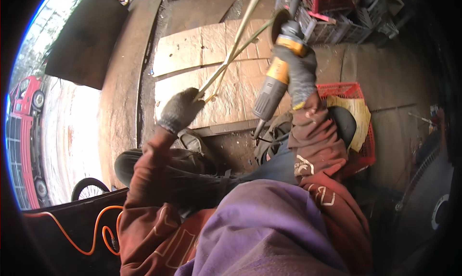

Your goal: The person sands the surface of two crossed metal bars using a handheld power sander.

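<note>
My left hand (182, 111), in a grey work glove, is closed around the near end of long, thin, pale metal strips (216, 77). The strips cross a little beyond the hand and run up and away to the right. My right hand (299, 71), gloved as well, grips a yellow and grey angle grinder (270, 94). Its body slants down to the left, with the cord leaving at the lower end. The grinder's disc (279, 25) is at the far end, right by one strip; whether they touch I cannot tell.
Flattened cardboard (192, 50) lies on the floor beyond my legs. A red plastic crate (339, 89) with paper on it stands by my right knee. More crates (332, 30) are at the far right. A large toothed saw blade (428, 194) is at right; an orange hose (94, 237) lies left.
</note>
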`<state>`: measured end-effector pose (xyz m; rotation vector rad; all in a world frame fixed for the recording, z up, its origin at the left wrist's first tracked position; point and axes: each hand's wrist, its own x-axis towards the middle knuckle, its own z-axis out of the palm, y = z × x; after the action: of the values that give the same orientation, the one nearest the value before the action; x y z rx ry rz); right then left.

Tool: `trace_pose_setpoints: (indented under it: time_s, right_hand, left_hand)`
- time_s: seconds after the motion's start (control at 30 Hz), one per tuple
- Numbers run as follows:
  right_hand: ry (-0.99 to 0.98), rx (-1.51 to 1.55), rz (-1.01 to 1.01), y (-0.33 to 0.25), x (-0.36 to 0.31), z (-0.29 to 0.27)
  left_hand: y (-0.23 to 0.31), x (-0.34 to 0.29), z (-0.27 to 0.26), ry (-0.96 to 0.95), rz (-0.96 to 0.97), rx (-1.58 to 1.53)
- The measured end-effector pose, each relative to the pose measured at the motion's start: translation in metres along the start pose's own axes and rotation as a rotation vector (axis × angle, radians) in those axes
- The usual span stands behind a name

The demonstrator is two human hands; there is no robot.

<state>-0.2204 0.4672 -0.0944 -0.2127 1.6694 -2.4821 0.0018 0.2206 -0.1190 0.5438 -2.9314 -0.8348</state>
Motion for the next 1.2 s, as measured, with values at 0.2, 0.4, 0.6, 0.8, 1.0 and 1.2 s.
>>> trace_pose_setpoints:
  time_s: [0.2, 0.4, 0.6, 0.8, 1.0, 1.2]
  right_hand:
    - [-0.138, 0.524, 0.403, -0.027, -0.011, -0.034]
    - [-0.235, 0.038, 0.233, -0.008, -0.021, -0.03]
    - [-0.186, 0.1, 0.219, -0.007, -0.04, -0.021]
    - [-0.327, 0.164, 0.32, -0.008, -0.045, -0.02]
    - [-0.34, 0.272, 0.44, -0.009, -0.051, -0.017]
    - [-0.338, 0.063, 0.286, -0.008, -0.044, -0.019]
  left_hand:
    - [-0.019, 0.035, -0.051, 0.221, -0.106, 0.288]
    - [-0.02, 0.045, -0.054, 0.231, -0.11, 0.292]
    - [-0.034, 0.052, -0.064, 0.214, -0.169, 0.275]
    - [-0.053, 0.052, -0.066, 0.186, -0.125, 0.196]
    - [-0.055, 0.045, -0.06, 0.194, -0.171, 0.089]
    - [-0.055, 0.048, -0.056, 0.173, -0.144, 0.032]
